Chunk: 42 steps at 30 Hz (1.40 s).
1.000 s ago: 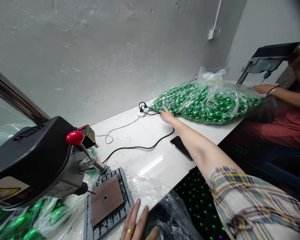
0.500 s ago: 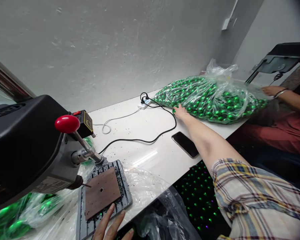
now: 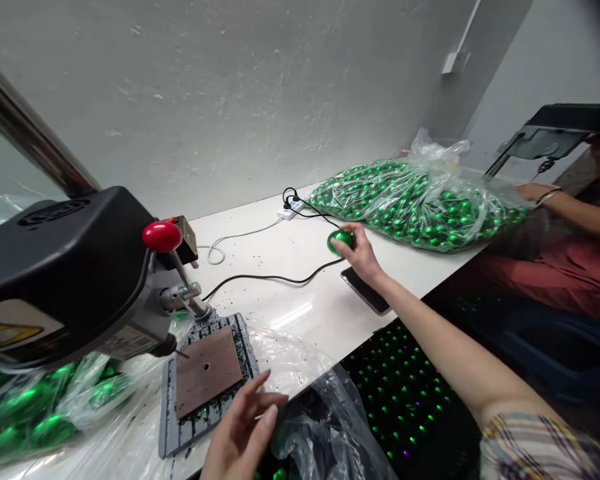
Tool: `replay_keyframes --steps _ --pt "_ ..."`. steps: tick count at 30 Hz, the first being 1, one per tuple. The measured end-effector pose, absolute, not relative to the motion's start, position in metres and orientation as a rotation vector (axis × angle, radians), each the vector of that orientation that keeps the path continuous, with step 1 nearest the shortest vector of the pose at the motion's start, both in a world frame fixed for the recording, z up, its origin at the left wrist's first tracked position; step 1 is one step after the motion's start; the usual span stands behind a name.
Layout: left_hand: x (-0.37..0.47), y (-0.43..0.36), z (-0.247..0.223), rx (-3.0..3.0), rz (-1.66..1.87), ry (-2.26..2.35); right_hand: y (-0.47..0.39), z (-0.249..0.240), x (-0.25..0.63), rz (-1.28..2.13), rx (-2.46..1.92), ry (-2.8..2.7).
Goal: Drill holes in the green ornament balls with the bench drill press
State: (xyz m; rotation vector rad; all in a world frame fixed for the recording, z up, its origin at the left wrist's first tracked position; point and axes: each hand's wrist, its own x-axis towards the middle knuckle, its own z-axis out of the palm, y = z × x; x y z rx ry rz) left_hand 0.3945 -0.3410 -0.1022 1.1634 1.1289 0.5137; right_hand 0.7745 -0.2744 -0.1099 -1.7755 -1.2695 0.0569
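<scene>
My right hand [image 3: 363, 257] grips a shiny green ball [image 3: 336, 243] above the white table, its fingers wrapped round the ball's right side. Below that hand lies a dark phone [image 3: 365, 293], partly covered by the wrist. My left hand [image 3: 245, 427] is raised at the near edge of the table with its fingers apart and nothing in them. It is closest to the drill press's slotted base [image 3: 170, 427]. A brown plate [image 3: 215, 383] with a small hole rests on that base, beneath the thin drill bit [image 3: 182, 354].
The drill press head [image 3: 70, 267] with its red-knobbed lever [image 3: 163, 237] fills the left. A clear bag of green balls [image 3: 410, 200] lies at the back right. Cables run to a power strip [image 3: 290, 209]. At right, a co-worker's arm [image 3: 575, 213] is beside another machine [image 3: 555, 133].
My right hand has drawn back from beside the bag toward me, carrying a green ball. My left hand has risen further into view and turned over. The view has shifted slightly.
</scene>
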Motion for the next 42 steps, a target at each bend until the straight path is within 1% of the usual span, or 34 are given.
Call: replay_keyframes --steps 3,6,9,12,15,20,24,27,31,34,37,42 --pt "0.407 -0.342 -0.100 0.782 0.507 0.966 -0.328 -0.112 0.680 0.202 -1.400 -1.589" --pt "0.409 -0.345 -0.102 0.546 0.532 0.811 -0.365 -0.119 0.604 0.314 -1.098 -1.815" --pt "0.395 -0.346 -0.106 0.359 0.629 0.871 -0.373 -0.127 0.556 0.347 -1.014 -1.921" --pt "0.370 -0.343 -0.109 0.247 0.769 0.913 -0.364 -0.128 0.530 0.351 -0.994 -2.039" --pt "0.340 -0.333 -0.105 0.252 0.835 0.868 -0.355 -0.120 0.523 0.389 -0.959 -2.049" --pt "0.304 -0.297 -0.091 0.237 1.052 0.901 -0.338 -0.108 0.534 0.419 -1.149 -1.711" --pt "0.302 -0.270 -0.089 0.111 1.048 0.922 -0.319 -0.097 0.537 0.425 -1.198 -1.534" --pt "0.311 -0.260 -0.096 0.138 1.049 0.921 -0.304 -0.073 0.534 0.402 -1.149 -1.407" --pt "0.318 -0.252 -0.108 0.187 1.076 0.861 -0.284 -0.025 0.524 0.319 -0.992 -1.305" --pt "0.317 -0.248 -0.114 0.216 1.055 0.868 -0.273 0.002 0.514 0.289 -0.913 -1.367" --pt "0.314 -0.245 -0.118 0.287 1.058 0.898 -0.264 0.015 0.509 0.217 -0.924 -1.370" --pt "0.309 -0.240 -0.125 0.438 1.102 0.914 -0.245 0.028 0.527 -0.107 -0.888 -1.121"
